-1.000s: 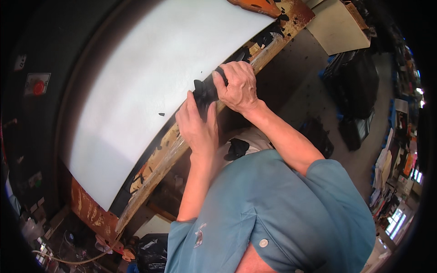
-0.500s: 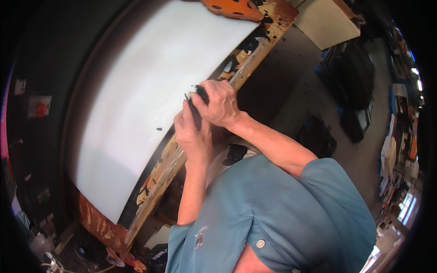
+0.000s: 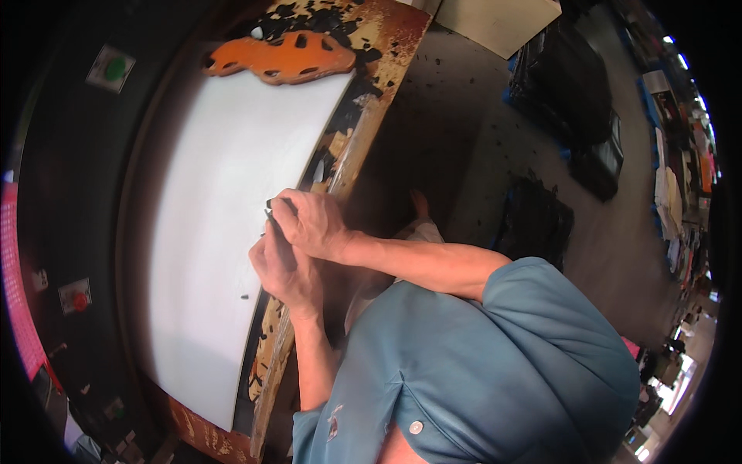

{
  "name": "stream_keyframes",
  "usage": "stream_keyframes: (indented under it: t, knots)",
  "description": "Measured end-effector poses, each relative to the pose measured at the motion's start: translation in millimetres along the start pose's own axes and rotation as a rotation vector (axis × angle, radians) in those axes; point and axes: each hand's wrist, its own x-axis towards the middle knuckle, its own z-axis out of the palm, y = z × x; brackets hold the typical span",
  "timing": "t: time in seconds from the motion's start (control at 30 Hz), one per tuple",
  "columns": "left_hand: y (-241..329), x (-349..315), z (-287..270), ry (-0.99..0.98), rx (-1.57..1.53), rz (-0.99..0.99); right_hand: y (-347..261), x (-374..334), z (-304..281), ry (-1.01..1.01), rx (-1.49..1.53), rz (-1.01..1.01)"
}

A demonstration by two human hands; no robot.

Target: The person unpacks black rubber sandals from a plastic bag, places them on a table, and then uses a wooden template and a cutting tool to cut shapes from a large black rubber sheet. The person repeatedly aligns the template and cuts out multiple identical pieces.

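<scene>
At the far left, a dark panel carries a green button near the top and a red button lower down. Beside it lies the white sheet, broad and smooth, bounded on its right by a worn wooden edge spotted with black flecks. An orange piece with dark holes lies at the top of the sheet.

My left hand is positioned at the right edge of the sheet, fingers curled closed around the lower part of a small dark tool. My right hand sits directly above, touching the left, fingers folded tight over the tool's upper part. The tool tip meets the sheet margin. To the right, the floor holds dark crates.
</scene>
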Motion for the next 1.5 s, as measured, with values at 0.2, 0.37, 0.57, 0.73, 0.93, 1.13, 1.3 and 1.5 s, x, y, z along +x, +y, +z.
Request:
stream_keyframes:
  t: [0.2,0.37,0.57,0.73,0.93,1.13,1.3,1.5]
  knots:
    - [41.3,56.8,51.8,0.077,0.069,0.156,36.4,50.5,-49.2,0.081,0.351,0.179]
    - [108.7,113.0,143.0,-0.044,0.048,0.189,113.8,93.5,-131.2,0.242,0.584,0.381]
    - [164.8,132.5,283.3,-0.319,-0.155,0.126,232.5,96.1,-224.7,0.425,0.671,0.765]
    - [157.1,128.7,403.7,-0.487,-0.306,0.007,348.0,89.7,-237.6,0.38,0.445,1.165]
    - [121.3,191.9,493.2,-0.467,-0.348,-0.359,454.5,161.9,-190.1,0.248,0.644,1.192]
    - [65.1,250.1,512.6,-0.429,0.348,-0.531,498.9,237.3,-144.9,0.066,0.873,0.968]
    - [48.1,208.2,501.9,-0.321,0.124,-0.652,510.2,178.2,-168.1,0.216,1.21,1.186]
    - [54.7,163.2,478.5,-0.258,-0.294,-0.798,511.7,-13.9,-246.4,0.038,0.752,1.415]
